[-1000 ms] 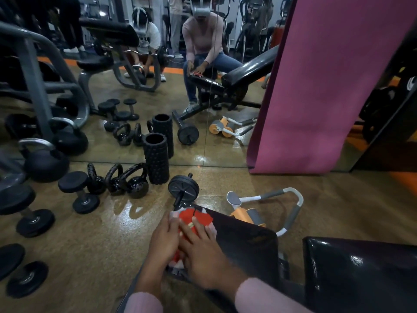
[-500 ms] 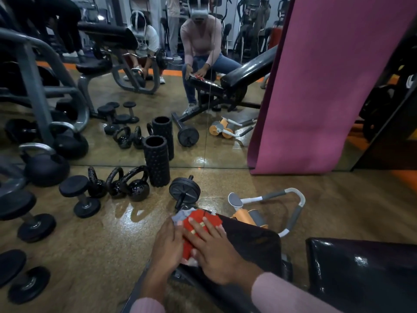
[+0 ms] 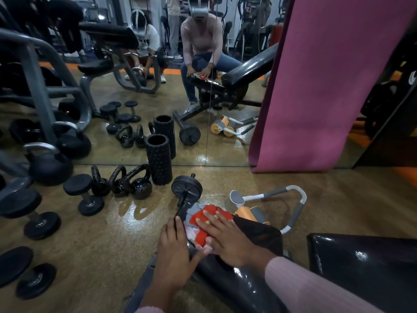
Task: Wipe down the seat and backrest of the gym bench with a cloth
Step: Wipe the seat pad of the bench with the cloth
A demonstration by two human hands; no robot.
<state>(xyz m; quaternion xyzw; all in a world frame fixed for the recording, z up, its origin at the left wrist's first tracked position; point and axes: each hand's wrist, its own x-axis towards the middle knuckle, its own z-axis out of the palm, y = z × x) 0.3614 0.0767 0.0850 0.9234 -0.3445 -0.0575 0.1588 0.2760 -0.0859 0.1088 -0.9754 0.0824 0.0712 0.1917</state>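
Head view: your right hand (image 3: 228,239) lies flat, fingers straight, pressing the red-grey cloth (image 3: 208,222) on the far end of the bench seat (image 3: 255,233). Your left hand (image 3: 173,251) rests at the seat's left edge, fingers relaxed, touching the cloth. Backrest (image 3: 361,265) sits right of the seat. No readable writing.

No text, label, brand, number or sign can be read anywhere. The white shirt (image 3: 147,39) of the person reflected in the mirror at eleven o'clock carries a dark print, too blurred to make out.
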